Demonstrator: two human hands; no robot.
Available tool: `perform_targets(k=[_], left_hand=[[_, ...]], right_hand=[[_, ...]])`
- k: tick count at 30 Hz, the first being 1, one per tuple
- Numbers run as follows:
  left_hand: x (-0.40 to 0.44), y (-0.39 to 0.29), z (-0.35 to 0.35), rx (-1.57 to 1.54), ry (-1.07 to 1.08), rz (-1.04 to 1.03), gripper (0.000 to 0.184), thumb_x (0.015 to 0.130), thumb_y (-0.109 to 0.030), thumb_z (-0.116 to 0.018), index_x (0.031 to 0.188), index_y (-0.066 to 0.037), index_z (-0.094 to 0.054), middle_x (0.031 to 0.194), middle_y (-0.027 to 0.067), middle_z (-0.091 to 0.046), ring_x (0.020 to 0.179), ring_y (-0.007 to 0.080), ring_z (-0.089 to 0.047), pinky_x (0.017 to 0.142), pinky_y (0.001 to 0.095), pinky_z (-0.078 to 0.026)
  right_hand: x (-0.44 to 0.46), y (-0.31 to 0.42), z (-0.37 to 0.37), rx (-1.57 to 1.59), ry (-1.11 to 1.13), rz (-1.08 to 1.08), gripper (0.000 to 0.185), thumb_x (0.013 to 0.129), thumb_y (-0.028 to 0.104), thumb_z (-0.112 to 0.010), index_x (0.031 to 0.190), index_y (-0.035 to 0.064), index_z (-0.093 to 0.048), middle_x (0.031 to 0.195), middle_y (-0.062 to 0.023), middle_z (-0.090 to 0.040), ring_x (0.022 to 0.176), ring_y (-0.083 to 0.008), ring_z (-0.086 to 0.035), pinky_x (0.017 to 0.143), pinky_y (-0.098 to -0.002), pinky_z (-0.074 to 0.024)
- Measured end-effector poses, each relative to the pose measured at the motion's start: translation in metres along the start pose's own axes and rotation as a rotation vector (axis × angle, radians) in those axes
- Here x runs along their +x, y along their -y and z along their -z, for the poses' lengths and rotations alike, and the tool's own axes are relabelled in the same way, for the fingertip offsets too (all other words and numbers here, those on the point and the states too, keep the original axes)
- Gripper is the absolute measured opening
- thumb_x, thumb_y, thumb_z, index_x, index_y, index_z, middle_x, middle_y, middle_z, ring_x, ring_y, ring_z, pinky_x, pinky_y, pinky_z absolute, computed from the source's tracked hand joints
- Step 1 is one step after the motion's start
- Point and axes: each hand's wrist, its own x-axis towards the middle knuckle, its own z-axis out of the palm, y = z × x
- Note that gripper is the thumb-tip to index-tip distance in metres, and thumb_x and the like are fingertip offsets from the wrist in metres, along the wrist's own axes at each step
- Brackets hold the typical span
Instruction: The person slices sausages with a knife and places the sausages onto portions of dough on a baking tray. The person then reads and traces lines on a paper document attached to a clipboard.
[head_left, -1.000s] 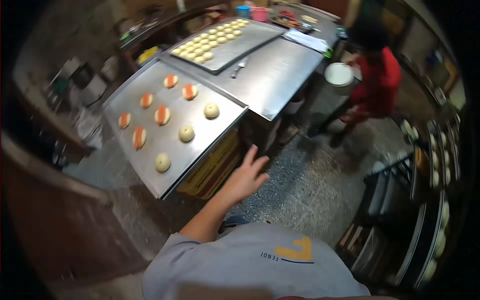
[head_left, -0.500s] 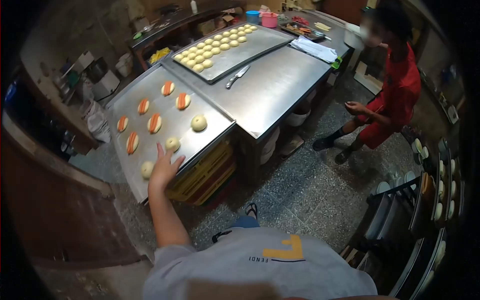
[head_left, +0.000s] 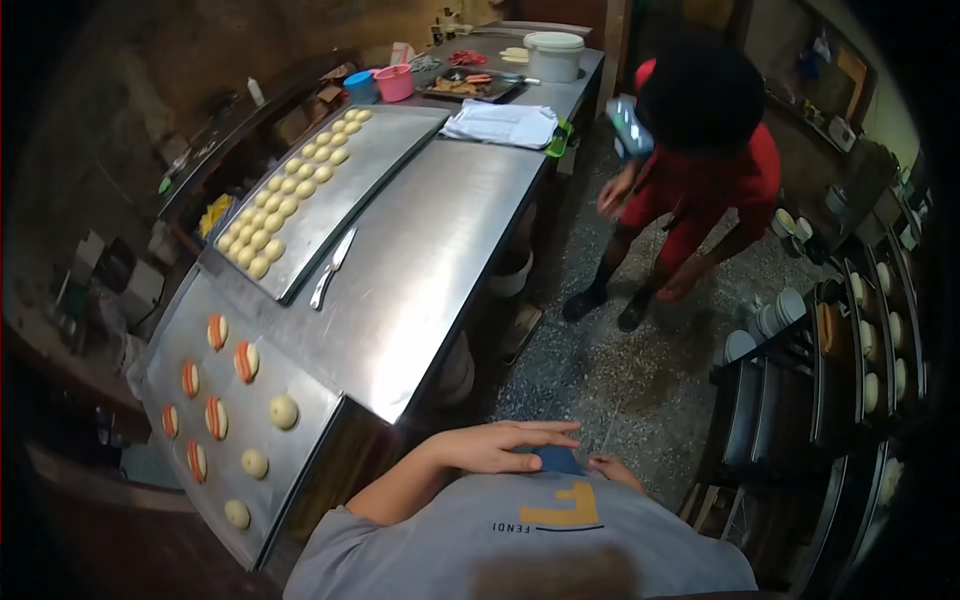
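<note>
My left hand (head_left: 500, 446) is in front of my grey shirt, its fingers stretched out and holding nothing. To its right, part of my right hand (head_left: 618, 470) shows beside the shirt; its fingers are too small and partly hidden to read. Left of me, a lined metal tray (head_left: 310, 410) holds round dough buns. Several carry orange-red strips on top, such as one bun (head_left: 247, 361). Three plain dough balls lie along the near side, one of them a pale ball (head_left: 284, 411). Neither hand touches the tray.
A steel table (head_left: 420, 240) bears a knife (head_left: 332, 268), a tray of small dough balls (head_left: 345, 195), white cloths (head_left: 500, 124) and a lidded bucket (head_left: 554, 60). A person in red (head_left: 710, 180) bends forward on the right. Racks of trays (head_left: 840, 370) stand at right.
My left hand has left the dough on the tray and come back before my body. My right hand has come into view. My view has turned right; the other person now bends forward.
</note>
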Motion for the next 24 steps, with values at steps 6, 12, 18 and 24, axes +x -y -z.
perform_targets(k=[6,12,18,24], left_hand=[[0.069,0.004,0.036,-0.176,0.066,-0.531,0.057,0.088,-0.046,-0.045,0.126,-0.003,-0.047,0.139,0.0167,-0.033,0.132,0.0329,-0.023,0.104,0.0425,-0.024],[0.099,-0.078,0.037,0.154,-0.004,-0.573,0.038,0.089,-0.035,-0.048,0.101,-0.001,-0.056,0.110,0.0159,-0.050,0.104,0.0329,-0.045,0.086,0.0403,-0.036],[0.100,-0.088,0.005,0.208,-0.442,-0.643,0.020,0.087,-0.021,-0.051,0.081,-0.003,-0.051,0.083,0.0120,-0.045,0.072,0.0295,-0.044,0.067,0.0381,-0.037],[0.083,-0.091,-0.024,0.354,-0.319,-0.537,0.009,0.084,-0.011,-0.050,0.084,-0.003,-0.050,0.079,0.0112,-0.045,0.068,0.0263,-0.045,0.061,0.0337,-0.038]], right_hand=[[0.043,0.050,0.109,-0.177,0.146,-0.002,0.028,0.082,0.024,-0.056,0.103,0.0058,-0.062,0.099,-0.0077,-0.061,0.091,-0.0177,-0.056,0.081,-0.0289,-0.0435],[0.105,0.108,0.152,-0.366,0.434,-0.012,0.028,0.083,0.024,-0.055,0.102,0.0060,-0.062,0.097,-0.0075,-0.061,0.088,-0.0173,-0.056,0.079,-0.0291,-0.0439],[0.151,0.153,0.120,-0.508,0.698,0.001,0.027,0.083,0.023,-0.054,0.102,0.0061,-0.062,0.096,-0.0073,-0.061,0.086,-0.0170,-0.056,0.077,-0.0292,-0.0444],[0.160,0.191,0.088,-0.637,0.852,-0.016,0.026,0.084,0.022,-0.053,0.102,0.0063,-0.061,0.094,-0.0070,-0.061,0.083,-0.0167,-0.056,0.075,-0.0293,-0.0449]])
